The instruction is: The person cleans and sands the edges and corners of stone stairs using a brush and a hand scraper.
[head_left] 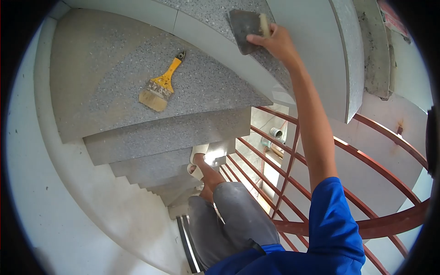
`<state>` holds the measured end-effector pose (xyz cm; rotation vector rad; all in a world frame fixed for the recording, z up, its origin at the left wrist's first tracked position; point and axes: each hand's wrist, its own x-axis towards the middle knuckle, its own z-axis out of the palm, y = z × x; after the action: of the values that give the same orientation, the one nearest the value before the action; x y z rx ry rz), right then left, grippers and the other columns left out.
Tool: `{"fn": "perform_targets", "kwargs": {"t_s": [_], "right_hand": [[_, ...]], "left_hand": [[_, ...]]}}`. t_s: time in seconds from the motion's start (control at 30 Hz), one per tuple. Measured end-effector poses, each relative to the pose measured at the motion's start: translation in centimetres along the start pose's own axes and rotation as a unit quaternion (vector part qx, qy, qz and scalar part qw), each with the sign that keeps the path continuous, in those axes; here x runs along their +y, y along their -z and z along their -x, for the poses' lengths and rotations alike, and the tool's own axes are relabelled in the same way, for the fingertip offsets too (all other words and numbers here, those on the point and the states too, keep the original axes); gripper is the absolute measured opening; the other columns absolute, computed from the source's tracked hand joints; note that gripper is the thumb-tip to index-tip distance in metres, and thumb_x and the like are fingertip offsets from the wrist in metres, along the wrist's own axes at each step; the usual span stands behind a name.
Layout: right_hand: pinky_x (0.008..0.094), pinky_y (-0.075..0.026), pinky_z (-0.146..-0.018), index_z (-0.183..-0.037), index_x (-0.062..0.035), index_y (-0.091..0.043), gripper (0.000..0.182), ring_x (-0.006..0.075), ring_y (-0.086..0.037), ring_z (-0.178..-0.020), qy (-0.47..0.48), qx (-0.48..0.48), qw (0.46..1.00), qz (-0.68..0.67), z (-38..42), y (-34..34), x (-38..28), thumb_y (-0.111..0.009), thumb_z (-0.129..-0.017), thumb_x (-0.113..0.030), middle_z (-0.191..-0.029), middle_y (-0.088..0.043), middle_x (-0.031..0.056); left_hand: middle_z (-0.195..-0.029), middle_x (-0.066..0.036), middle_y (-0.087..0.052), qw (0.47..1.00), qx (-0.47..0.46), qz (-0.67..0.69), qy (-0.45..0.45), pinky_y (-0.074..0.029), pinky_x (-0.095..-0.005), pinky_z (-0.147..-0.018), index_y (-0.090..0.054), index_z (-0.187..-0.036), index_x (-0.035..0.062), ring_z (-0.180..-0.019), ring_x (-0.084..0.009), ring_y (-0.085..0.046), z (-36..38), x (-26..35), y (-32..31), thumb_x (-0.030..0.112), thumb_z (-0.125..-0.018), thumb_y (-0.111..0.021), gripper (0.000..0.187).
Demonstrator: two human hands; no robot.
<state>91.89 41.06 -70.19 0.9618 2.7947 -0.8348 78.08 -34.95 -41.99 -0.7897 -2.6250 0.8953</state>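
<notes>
My right hand [273, 42] is closed around a scraper [245, 31], which has a dark, flat, squarish blade and a pale strip of handle. My thumb presses along the blade's face. The tool is over the upper speckled grey step [206, 14], close to its surface; whether it touches cannot be told. On the wide step below lies a paintbrush [160, 87] with a yellow handle and dusty pale bristles, apart from my hand. My left hand is out of view.
Speckled stairs [151, 135] wind downward on the left beside a pale wall [82, 197]. Red-brown metal railings [293, 176] run along the right, with a drop beyond them. My feet in light slippers [197, 172] stand on a lower step. Dust covers part of the wide step.
</notes>
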Motion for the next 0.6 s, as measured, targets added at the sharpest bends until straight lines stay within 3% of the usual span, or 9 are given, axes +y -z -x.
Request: {"fn": "perform_targets", "kwargs": {"t_s": [0.07,0.13,0.2,0.27,0.37,0.6], "right_hand": [[0.0423,-0.049,-0.063,-0.088,0.0016,-0.06,0.039,0.0285,-0.064,-0.068,0.028,0.023,0.993,-0.113,2.1,0.5,-1.2,-0.072,-0.081,-0.035,-0.073,-0.065,0.0131],[0.0398,-0.047,-0.06,-0.088,-0.0003,-0.06,0.022,0.0304,-0.062,-0.067,0.196,0.166,0.966,0.041,6.6,0.1,-2.6,-0.07,-0.082,-0.019,-0.074,-0.063,0.0132],[0.0394,-0.046,-0.058,-0.088,-0.0011,-0.061,0.012,0.0323,-0.06,-0.066,0.259,0.21,0.934,0.131,10.5,-1.4,-0.7,-0.068,-0.08,-0.007,-0.075,-0.062,0.0126],[0.0381,-0.046,-0.057,-0.089,-0.001,-0.062,0.012,0.0299,-0.061,-0.066,0.289,0.239,0.922,0.096,12.4,-3.9,1.7,-0.067,-0.078,0.001,-0.075,-0.062,0.012],[0.0367,-0.05,-0.062,-0.094,-0.0014,-0.066,0.014,0.0288,-0.064,-0.067,0.183,0.208,0.95,0.142,14.2,-7.5,7.9,-0.065,-0.08,0.002,-0.078,-0.065,0.0126],[0.0352,-0.052,-0.062,-0.093,-0.0034,-0.068,0.03,0.0278,-0.064,-0.071,0.21,0.266,0.929,0.15,12.9,-11.5,12.5,-0.061,-0.067,0.01,-0.082,-0.067,0.0125]], "left_hand": [[-0.13,-0.019,-0.044,0.998,0.01,-0.043,-0.036,-0.044,-0.0435,-0.089,-0.034,-0.141,-0.005,-0.111,-0.0333,-0.049,-0.1,-0.3,-0.1,0.067,-0.084,-0.054,0.094],[-0.131,-0.022,-0.043,0.999,0.007,-0.02,-0.032,-0.043,-0.0444,-0.092,-0.033,-0.14,-0.0068,-0.114,-0.0355,-0.048,0.1,-0.4,-0.3,0.066,-0.084,-0.055,0.094],[-0.131,-0.024,-0.043,1.0,0.004,0.001,-0.028,-0.042,-0.0454,-0.094,-0.033,-0.14,-0.0086,-0.117,-0.0377,-0.047,0.3,-0.6,-0.5,0.065,-0.084,-0.056,0.095],[-0.132,-0.026,-0.041,1.0,-0.002,0.017,-0.017,-0.043,-0.0456,-0.094,-0.03,-0.14,-0.0094,-0.117,-0.0385,-0.047,0.4,-0.8,-0.6,0.062,-0.085,-0.057,0.094],[-0.133,-0.028,-0.037,0.998,-0.02,0.065,0.004,-0.046,-0.045,-0.089,-0.024,-0.141,-0.009,-0.111,-0.0378,-0.05,0.6,-0.6,-0.7,0.055,-0.086,-0.059,0.091],[-0.135,-0.03,-0.029,0.977,-0.047,0.198,0.067,-0.052,-0.0438,-0.081,-0.013,-0.143,-0.0083,-0.101,-0.0363,-0.056,-0.4,1.1,-0.5,0.041,-0.089,-0.063,0.089]]}}
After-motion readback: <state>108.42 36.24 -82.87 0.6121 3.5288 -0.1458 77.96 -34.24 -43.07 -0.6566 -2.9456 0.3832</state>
